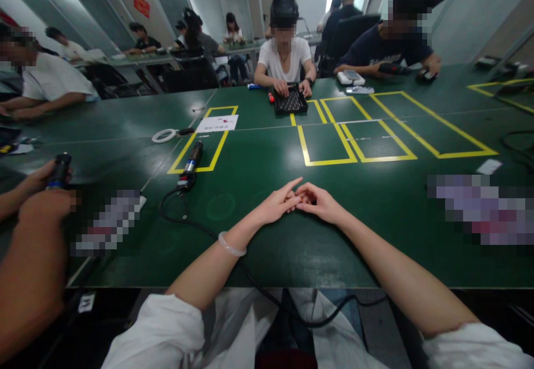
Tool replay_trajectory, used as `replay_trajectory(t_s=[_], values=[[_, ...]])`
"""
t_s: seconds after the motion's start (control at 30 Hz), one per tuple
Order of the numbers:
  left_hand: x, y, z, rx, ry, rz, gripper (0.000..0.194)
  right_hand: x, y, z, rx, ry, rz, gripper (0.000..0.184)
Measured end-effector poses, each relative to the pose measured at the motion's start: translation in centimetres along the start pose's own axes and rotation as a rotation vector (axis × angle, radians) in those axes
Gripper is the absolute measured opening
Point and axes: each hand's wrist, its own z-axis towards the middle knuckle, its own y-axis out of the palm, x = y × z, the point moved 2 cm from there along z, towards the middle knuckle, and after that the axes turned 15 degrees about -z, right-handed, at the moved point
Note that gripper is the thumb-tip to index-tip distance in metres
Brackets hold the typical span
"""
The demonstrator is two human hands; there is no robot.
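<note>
My left hand (277,203) and my right hand (323,202) meet over the green table (258,257), their fingertips touching. The left index finger stretches out and its thumb lies apart from it. On the right, thumb and fingers curl into a pinch against the left fingers; whether a small item sits between them is hidden. A white bracelet (231,245) circles my left wrist. To the left of my hands lies a corded electric screwdriver (192,160), apart from both, its black cable (200,228) running toward my lap.
Yellow tape outlines (329,163) mark the table, with a paper sheet (217,123) across one. Opposite, a person works at a black tray (291,101). At left, a co-worker's hands hold a dark cylindrical tool (60,168). A blurred-out item (484,210) lies at right.
</note>
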Motion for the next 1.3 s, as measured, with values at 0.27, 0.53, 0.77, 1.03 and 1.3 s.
replay_trajectory(t_s=[0.27, 0.53, 0.77, 1.03, 1.3], values=[[-1.2, 0.0, 0.3, 0.116, -0.056, -0.127, 0.070, 0.1, -0.1, 0.1, 0.044, 0.049, -0.046, 0.029], [-1.5, -0.2, 0.4, 0.207, 0.025, -0.041, 0.034, 1.1, -0.5, 0.3, 0.114, 0.117, -0.108, 0.027], [-0.8, 0.1, 0.2, 0.232, -0.008, -0.002, 0.029, 1.0, -0.5, 0.3, 0.105, 0.106, -0.026, 0.028], [-1.0, -0.1, 0.2, 0.224, -0.016, 0.013, 0.033, 0.6, -0.4, 0.3, 0.082, 0.084, 0.040, 0.028], [-1.0, 0.0, 0.2, 0.241, 0.031, 0.017, 0.030, 0.9, -0.6, 0.6, 0.096, 0.128, 0.093, 0.030]])
